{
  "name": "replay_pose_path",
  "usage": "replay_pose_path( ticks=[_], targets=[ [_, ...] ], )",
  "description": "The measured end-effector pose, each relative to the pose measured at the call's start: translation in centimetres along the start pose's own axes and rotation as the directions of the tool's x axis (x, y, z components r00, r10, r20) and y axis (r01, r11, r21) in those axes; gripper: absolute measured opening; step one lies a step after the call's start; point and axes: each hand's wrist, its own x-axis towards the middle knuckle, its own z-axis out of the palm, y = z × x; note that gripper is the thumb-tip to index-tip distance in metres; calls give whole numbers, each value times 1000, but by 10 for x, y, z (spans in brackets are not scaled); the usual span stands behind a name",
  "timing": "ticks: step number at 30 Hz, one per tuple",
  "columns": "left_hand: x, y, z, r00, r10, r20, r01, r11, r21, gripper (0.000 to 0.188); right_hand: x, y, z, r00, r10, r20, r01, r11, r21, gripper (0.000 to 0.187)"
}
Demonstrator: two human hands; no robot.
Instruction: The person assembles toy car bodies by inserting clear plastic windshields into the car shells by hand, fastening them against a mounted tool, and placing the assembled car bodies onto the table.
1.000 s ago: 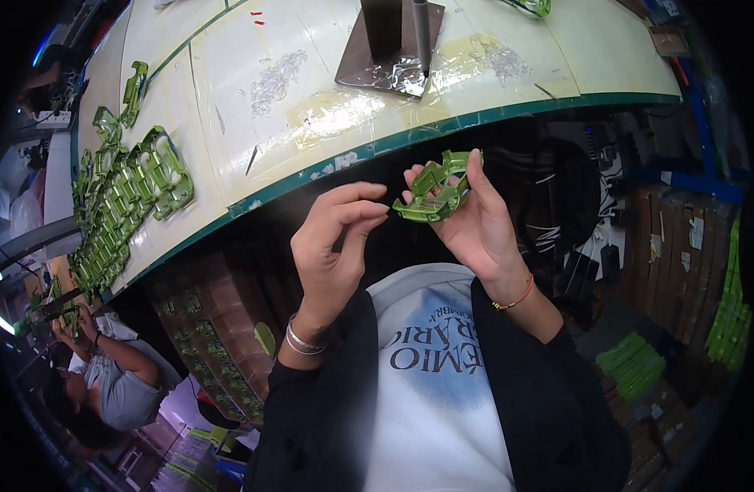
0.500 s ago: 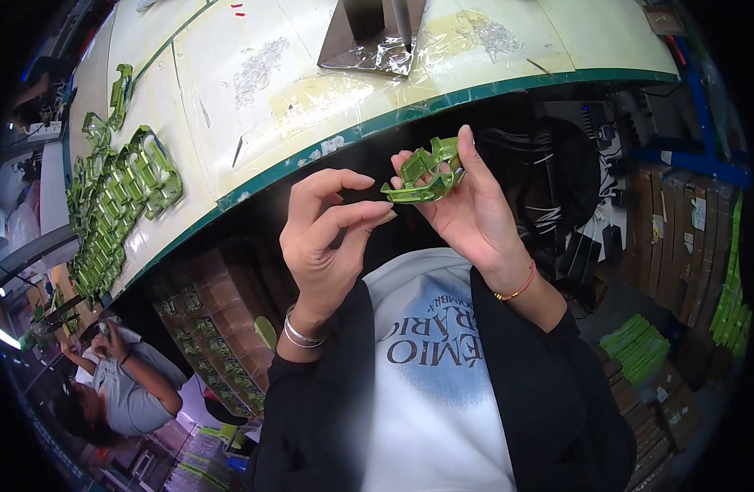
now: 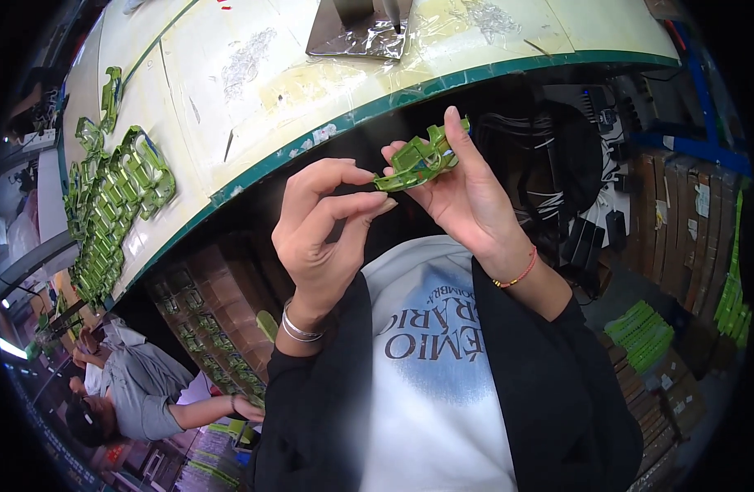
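Observation:
My right hand holds a translucent green plastic frame with raised, open sections, above the dark gap in front of the table. Its thumb stands up along the right side, and the other fingers support the piece from behind. At the left end of the frame, my left hand is curled into a loose pinch, index fingertip and thumb on either side of the tip. Whether a thin film lies between those fingertips is too small to tell.
A cream worktable with a green edge curves across the top, bearing a dark stand. Many similar green frames are heaped at left. Divided cartons stand below. A co-worker sits lower left. Dark cables hang at right.
The frame has tilted in my right hand, and its left end has come up to my left fingertips. Both hands have shifted slightly left and up. The co-worker now stretches an arm toward the cartons.

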Motion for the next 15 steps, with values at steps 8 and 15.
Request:
replay_pose_path(
  ticks=[8, 15],
  targets=[
    [-6, 4, -2, 990, -133, -41, 132, 991, -20, 20, 0, 6, 1, 998, 69, 2, -69, 996, 53, 40],
    [-10, -2, -3, 992, -115, -59, 111, 991, -68, 21, 0, 7, 1, 995, 94, 12, -95, 993, 71, 39]
  ],
)
